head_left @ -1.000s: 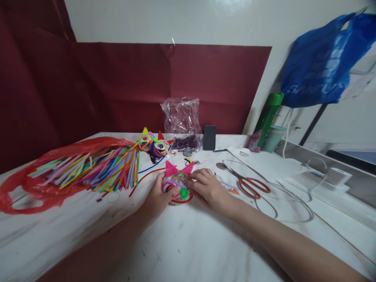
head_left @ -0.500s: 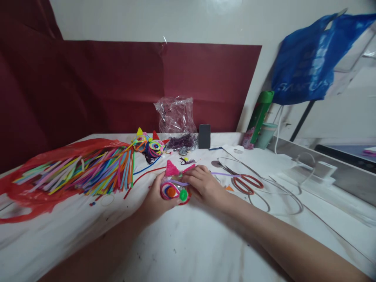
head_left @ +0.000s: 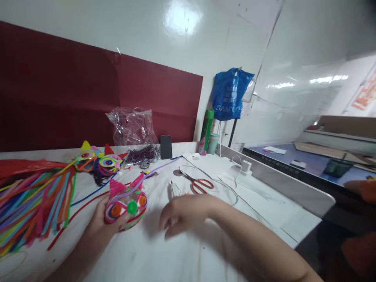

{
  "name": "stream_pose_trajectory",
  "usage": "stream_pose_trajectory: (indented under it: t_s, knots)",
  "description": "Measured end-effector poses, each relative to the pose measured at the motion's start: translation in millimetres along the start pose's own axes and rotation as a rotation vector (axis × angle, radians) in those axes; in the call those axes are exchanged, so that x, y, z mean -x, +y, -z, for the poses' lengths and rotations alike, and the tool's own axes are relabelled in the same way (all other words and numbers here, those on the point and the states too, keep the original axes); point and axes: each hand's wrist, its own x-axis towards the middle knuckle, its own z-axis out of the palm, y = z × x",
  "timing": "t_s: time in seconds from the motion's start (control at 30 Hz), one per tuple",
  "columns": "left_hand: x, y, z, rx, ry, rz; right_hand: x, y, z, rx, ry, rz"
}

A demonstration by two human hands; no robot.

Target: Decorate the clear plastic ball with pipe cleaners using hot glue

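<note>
My left hand (head_left: pixel 106 221) is closed around a cat-face craft (head_left: pixel 138 199) with pink pipe-cleaner ears, orange cap eyes and a green cap nose. A lilac pipe cleaner (head_left: pixel 152 171) lies across its forehead and stretches towards the back of the table. To the right of the craft, apart from it, my right hand (head_left: pixel 185 213) hovers over the table. Its fingers are bent, somewhat apart and slightly blurred, with nothing visible in them. Just beyond that hand lies a white tool with a pointed nozzle, like a glue gun (head_left: pixel 174 190), partly hidden by the hand. Scissors (head_left: pixel 202 185) with red handles lie near it.
Many coloured pipe cleaners (head_left: pixel 38 199) lie on a red bag at the left, beside two finished-looking animal heads (head_left: pixel 108 162). A clear plastic bag (head_left: pixel 133 127) and a black phone (head_left: pixel 166 147) stand at the back. Cords, a green can (head_left: pixel 207 127) and a cup (head_left: pixel 213 143) are at right.
My right hand has left the craft and moved right, towards the white tool. My left hand still holds the craft. The view has turned right, showing a second table and orange-clothed parts of a person.
</note>
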Motion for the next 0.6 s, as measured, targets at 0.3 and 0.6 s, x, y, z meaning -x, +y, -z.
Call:
stream_pose_trajectory:
  t_s: [0.3, 0.6]
  knots:
    - [7.5, 19.6, -5.2, 0.023, 0.035, 0.039, 39.6, 79.9, -6.8, 0.195, 0.21, -0.615]
    - [12.1, 8.7, -6.7, 0.069, 0.045, 0.016, 16.4, 67.3, -37.7, 0.318, 0.184, -0.499]
